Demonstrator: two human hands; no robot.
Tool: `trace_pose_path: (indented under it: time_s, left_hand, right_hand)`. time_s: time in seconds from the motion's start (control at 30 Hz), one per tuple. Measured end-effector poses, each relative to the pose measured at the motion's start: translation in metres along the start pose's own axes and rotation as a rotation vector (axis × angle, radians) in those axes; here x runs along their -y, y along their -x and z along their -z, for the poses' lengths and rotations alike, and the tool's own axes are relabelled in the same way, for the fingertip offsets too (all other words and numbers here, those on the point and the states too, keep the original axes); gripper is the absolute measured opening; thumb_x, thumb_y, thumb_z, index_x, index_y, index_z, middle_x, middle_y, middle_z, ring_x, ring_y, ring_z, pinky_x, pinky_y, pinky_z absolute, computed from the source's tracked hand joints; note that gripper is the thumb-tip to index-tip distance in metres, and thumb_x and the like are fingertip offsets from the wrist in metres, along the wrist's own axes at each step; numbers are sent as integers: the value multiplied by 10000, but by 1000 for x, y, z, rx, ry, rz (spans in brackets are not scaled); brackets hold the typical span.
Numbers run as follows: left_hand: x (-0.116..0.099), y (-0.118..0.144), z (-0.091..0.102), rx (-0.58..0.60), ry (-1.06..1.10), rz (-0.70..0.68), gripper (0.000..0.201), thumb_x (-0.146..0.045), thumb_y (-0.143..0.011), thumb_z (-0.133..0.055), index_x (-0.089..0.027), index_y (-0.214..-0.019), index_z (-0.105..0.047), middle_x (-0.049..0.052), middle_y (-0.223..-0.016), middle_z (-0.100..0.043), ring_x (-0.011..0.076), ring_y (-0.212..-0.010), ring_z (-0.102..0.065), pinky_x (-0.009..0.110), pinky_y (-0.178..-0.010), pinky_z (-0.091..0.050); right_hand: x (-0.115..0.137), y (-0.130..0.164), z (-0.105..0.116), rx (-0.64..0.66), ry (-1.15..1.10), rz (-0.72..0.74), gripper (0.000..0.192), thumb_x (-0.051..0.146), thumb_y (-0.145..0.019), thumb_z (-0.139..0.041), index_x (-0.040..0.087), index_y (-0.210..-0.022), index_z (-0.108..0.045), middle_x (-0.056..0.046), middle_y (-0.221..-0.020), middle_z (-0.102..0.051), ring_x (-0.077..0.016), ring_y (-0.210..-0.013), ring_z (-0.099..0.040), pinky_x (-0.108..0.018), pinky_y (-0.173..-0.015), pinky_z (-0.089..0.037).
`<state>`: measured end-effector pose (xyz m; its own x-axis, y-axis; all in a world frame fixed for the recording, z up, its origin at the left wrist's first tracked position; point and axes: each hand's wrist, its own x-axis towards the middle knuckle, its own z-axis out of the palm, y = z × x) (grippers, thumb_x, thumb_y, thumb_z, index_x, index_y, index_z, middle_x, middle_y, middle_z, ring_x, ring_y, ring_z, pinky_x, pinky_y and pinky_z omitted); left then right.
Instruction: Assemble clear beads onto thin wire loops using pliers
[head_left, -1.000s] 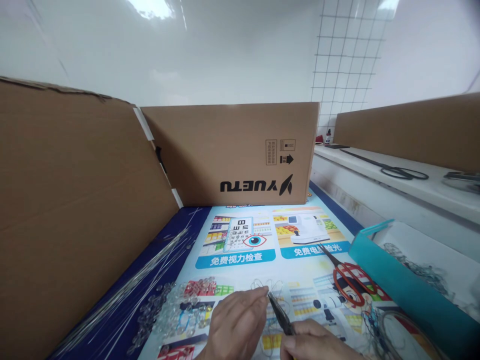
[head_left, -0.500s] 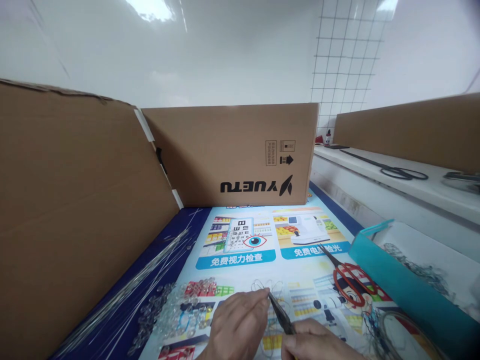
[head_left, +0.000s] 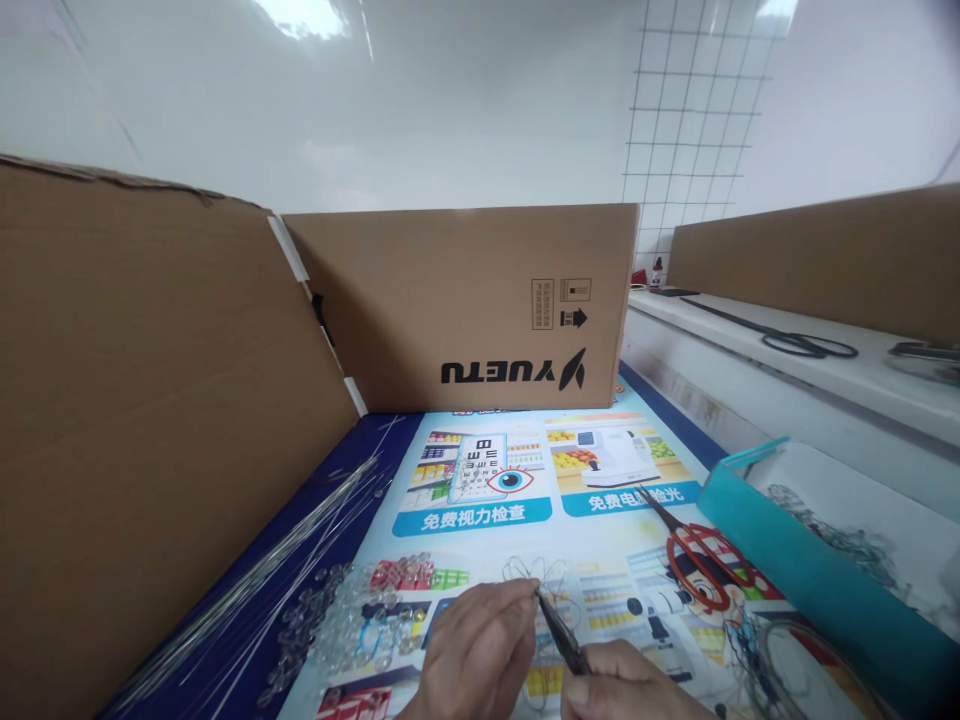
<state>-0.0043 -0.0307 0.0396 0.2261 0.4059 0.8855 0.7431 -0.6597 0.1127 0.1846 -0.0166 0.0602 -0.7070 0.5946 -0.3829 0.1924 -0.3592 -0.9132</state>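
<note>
Bent into several loops, a thin wire piece [head_left: 555, 572] shows beyond my fingertips, low in the middle of the view. My left hand [head_left: 480, 645] pinches it between thumb and forefinger. Wrapped round the handles of a pair of dark-jawed pliers [head_left: 559, 632], my right hand [head_left: 626, 682] holds them slanting up to the left. The jaws' tips meet the wire right at my left fingertips. Whether the jaws are fully closed is too small to tell. More wire curves hang below, partly hidden by my hands.
Clear beads [head_left: 360, 620] lie on the left of the printed sheet, near straight wires [head_left: 300, 560]. Red-handled scissors [head_left: 705, 565], a wire coil [head_left: 795, 660] and a teal box [head_left: 810, 560] of wire pieces are on the right. Cardboard panels [head_left: 420, 300] stand left and behind.
Almost nothing differs. Both hands and the pliers keep their place at the wire, with only a very slight shift.
</note>
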Motion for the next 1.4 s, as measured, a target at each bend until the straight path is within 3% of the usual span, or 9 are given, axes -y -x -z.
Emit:
trace_pose_path:
  time_s: [0.3, 0.57, 0.7, 0.9, 1.17, 1.4]
  left_hand:
    - [-8, -5, 4, 31, 62, 201, 171, -84, -796, -546, -191, -929, -544, 39, -851, -718, 153, -774, -696, 216, -690, -557]
    - [-2, -15, 18, 56, 99, 347, 167, -93, -820, -526, -198, -946, -560, 25, -858, -715, 159, -837, -685, 237, -722, -553]
    - [-1, -20, 18, 38, 143, 238, 193, -57, -808, -517, -191, -947, -524, 35, -854, -718, 155, -829, -688, 237, -723, -554]
    - [-2, -10, 9, 33, 108, 83, 267, -27, -773, -555, -188, -982, -508, 61, -901, -718, 165, -808, -692, 249, -688, -567]
    - [-3, -4, 5, 13, 79, 79, 253, -28, -761, -577, -177, -959, -531, 64, -915, -718, 168, -831, -686, 257, -719, -561]
    - [-3, -2, 4, 14, 62, 69, 255, -31, -758, -582, -173, -963, -529, 68, -923, -718, 168, -836, -684, 257, -727, -561]
  right_hand:
    - [5, 3, 1, -55, 182, 26, 272, 407, -749, -517, 162, -646, -458, 58, -529, -363, -62, -494, -334, -174, -444, -236]
    - [4, 2, 5, -94, 508, 112, 224, 324, -750, -469, 170, -605, -396, 43, -580, -373, -78, -564, -351, -186, -482, -249]
    - [10, 6, 4, -82, 326, 48, 198, 329, -784, -444, 154, -717, -509, 25, -620, -442, -85, -590, -410, -170, -498, -291]
    - [10, 8, 4, -14, 188, 41, 279, 428, -736, -533, 160, -690, -470, 50, -579, -372, -62, -526, -327, -169, -466, -247]
    - [10, 6, 1, -51, 177, 8, 175, 323, -717, -490, 154, -671, -482, 43, -553, -376, -71, -519, -343, -177, -457, -246]
    - [4, 3, 2, -33, 127, 31, 242, 384, -715, -510, 152, -660, -470, 49, -540, -365, -61, -495, -319, -173, -446, -234]
